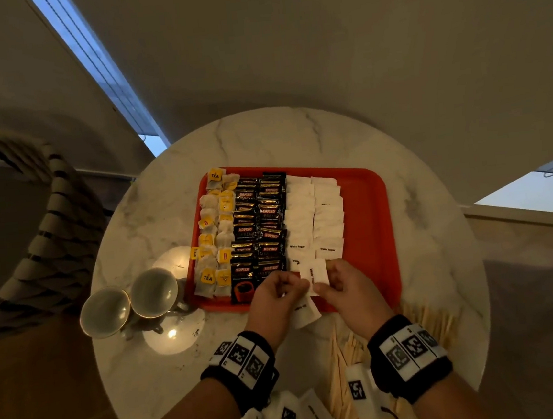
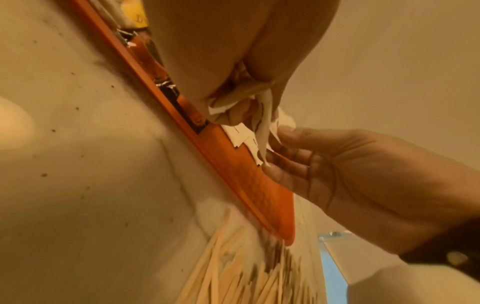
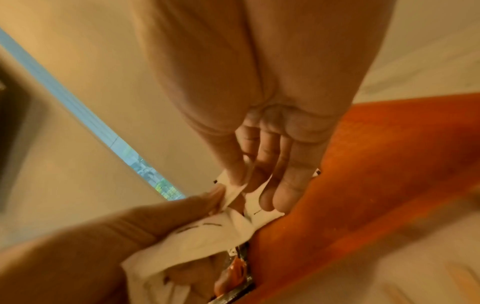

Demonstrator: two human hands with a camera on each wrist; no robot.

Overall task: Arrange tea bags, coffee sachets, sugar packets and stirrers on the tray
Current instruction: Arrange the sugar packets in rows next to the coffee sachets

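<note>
On the round marble table (image 1: 295, 133) sits an orange tray (image 1: 365, 200), its left part filled in columns: tea bags (image 1: 215, 235) with yellow tags at far left, black Kopiko coffee sachets (image 1: 259, 224) beside them, then two columns of white sugar packets (image 1: 314, 215), with the right part of the tray bare. Both hands meet over the tray's near edge. The left hand (image 1: 277, 297) has its fingers curled round a small bunch of white sugar packets (image 2: 249, 92), some hanging out below its palm. The right hand (image 1: 346, 287) pinches a single sugar packet (image 1: 316, 273) between thumb and fingers, just at the near end of the sugar columns; from the wrist views its other fingers lie fairly straight against the paper. Near the right wrist, a loose heap of wooden stirrers (image 1: 347, 361) lies on the table off the tray, and more white packets (image 1: 308, 412) lie at the table's near edge. Left of the tray stand two gold-rimmed cups (image 1: 132, 301). A striped woven chair (image 1: 42, 211) stands at far left.
</note>
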